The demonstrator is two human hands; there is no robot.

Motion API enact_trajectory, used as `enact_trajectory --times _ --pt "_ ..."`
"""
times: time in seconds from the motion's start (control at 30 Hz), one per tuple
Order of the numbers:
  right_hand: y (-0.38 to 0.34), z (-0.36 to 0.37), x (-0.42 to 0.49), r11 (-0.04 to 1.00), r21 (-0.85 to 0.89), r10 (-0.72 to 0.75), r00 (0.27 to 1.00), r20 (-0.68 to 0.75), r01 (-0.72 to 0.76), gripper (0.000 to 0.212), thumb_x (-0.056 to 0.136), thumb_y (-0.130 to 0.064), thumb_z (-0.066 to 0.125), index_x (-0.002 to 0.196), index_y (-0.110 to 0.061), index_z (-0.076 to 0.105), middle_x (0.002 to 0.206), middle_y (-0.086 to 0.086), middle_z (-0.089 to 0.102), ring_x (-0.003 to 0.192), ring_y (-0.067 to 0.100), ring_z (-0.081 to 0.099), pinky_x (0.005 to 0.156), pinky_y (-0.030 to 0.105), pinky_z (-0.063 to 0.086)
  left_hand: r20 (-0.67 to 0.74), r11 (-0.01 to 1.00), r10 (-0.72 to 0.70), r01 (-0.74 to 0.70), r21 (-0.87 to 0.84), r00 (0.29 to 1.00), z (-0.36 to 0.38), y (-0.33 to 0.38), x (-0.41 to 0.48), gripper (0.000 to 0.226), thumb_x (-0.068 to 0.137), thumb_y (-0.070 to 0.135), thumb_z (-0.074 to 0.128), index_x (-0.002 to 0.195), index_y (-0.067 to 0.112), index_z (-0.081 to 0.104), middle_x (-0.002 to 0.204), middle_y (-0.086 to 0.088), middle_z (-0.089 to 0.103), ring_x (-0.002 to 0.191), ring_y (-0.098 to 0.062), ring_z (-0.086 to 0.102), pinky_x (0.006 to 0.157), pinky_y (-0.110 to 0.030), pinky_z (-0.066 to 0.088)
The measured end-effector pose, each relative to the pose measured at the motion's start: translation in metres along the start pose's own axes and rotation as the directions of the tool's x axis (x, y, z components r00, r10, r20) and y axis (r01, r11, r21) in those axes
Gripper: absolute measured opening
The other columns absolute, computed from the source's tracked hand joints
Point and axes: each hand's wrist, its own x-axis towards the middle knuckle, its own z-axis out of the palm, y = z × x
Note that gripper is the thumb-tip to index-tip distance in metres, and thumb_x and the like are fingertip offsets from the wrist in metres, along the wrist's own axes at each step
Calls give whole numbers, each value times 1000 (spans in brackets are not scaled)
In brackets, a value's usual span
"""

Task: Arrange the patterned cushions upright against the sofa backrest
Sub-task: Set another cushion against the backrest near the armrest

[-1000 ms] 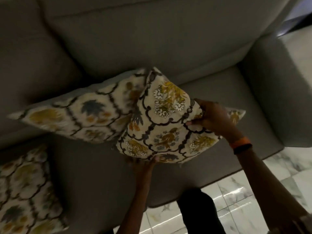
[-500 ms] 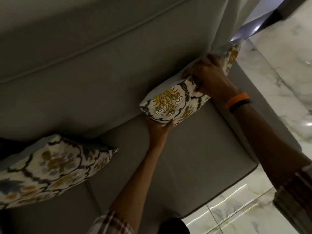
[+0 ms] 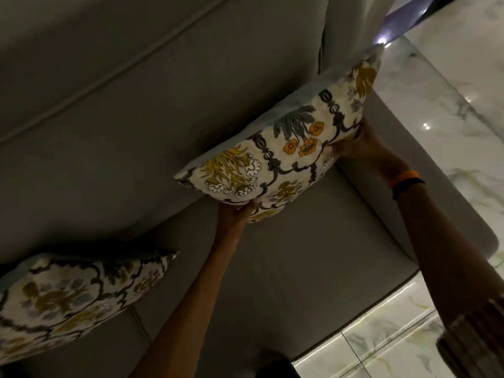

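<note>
Compared with half a second earlier, the held cushion (image 3: 283,148) now shows more of its patterned face and stands against the backrest (image 3: 136,118) at the right end of the grey sofa, its far corner near the armrest (image 3: 425,203); the right hand (image 3: 357,143) has shifted from the cushion's upper edge to its lower right edge. That hand grips the cushion's right end, with the fingers hidden behind the fabric. An orange and black wristband (image 3: 406,182) sits on the right wrist. The left hand (image 3: 237,211) grasps the cushion's lower edge from beneath, fingers partly tucked under it. The cushion's bottom edge is close above the seat (image 3: 300,268); whether it touches cannot be told. A second patterned cushion (image 3: 73,298) leans against the backrest at lower left, well apart from the first. Marble floor tiles (image 3: 381,347) show to the right of the sofa.
</note>
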Motion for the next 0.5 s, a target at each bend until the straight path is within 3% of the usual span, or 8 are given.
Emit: enact_trajectory --times 0.07,0.2,0.27,0.3,0.37,0.4,0.47,0.5 --pt "6 -9 -4 1000 -3 -22 997 -74 22 108 70 -5 87 156 -19 24 137 -13 53 123 -2 54 100 20 51 -8 997 -15 14 -72 1000 4 7 0 69 75 17 81 122 59 54 131 25 61 135 -14 51 117 -44 38" --pt "17 -10 -6 998 34 58 995 -79 -56 102 73 -13 88 154 -18 26 147 -2 49 134 19 49 110 53 47 38 989 -113 116 -95 993 12 7 14 74 79 14 80 137 37 41 141 9 50 137 -15 45 120 -47 34" --pt "12 -2 -9 996 66 62 994 -95 -55 99 77 -15 85 155 -14 24 145 -1 48 131 16 48 111 50 47 42 981 -176 178 -79 984 11 12 21 78 71 35 84 135 40 40 146 4 47 139 -20 42 119 -51 34" --pt "13 3 -13 995 81 73 993 -97 -65 105 74 -26 88 155 -14 22 149 2 47 132 16 48 111 48 47 33 979 -192 194 -56 981 11 8 23 82 64 47 83 134 42 41 149 1 46 140 -22 42 118 -53 34" --pt "19 17 -24 992 109 83 989 -123 -70 121 64 -48 90 157 -14 20 155 3 43 136 14 49 113 44 47 13 991 -132 132 -6 991 8 -1 25 90 60 58 83 137 36 41 152 -6 46 142 -25 42 119 -53 33" --pt "24 25 -33 989 117 107 983 -149 -90 119 66 -49 89 157 -14 21 155 1 43 136 12 49 113 41 47 7 996 -83 83 28 997 7 0 21 91 63 58 83 139 33 41 151 -6 47 142 -23 42 119 -51 34" --pt "36 51 -58 990 92 131 960 -247 -111 106 75 -50 83 157 -18 24 157 -1 40 140 15 44 116 38 44 -3 996 1 -1 89 1000 1 5 5 86 69 48 84 141 36 38 147 6 48 138 -4 44 117 -34 39" --pt "43 68 -70 987 59 162 939 -303 -151 108 75 -62 78 158 -20 24 162 0 34 146 20 37 119 44 38 -4 991 32 -31 127 999 -6 5 -6 85 71 44 83 142 35 36 144 12 46 135 6 42 113 -23 40"
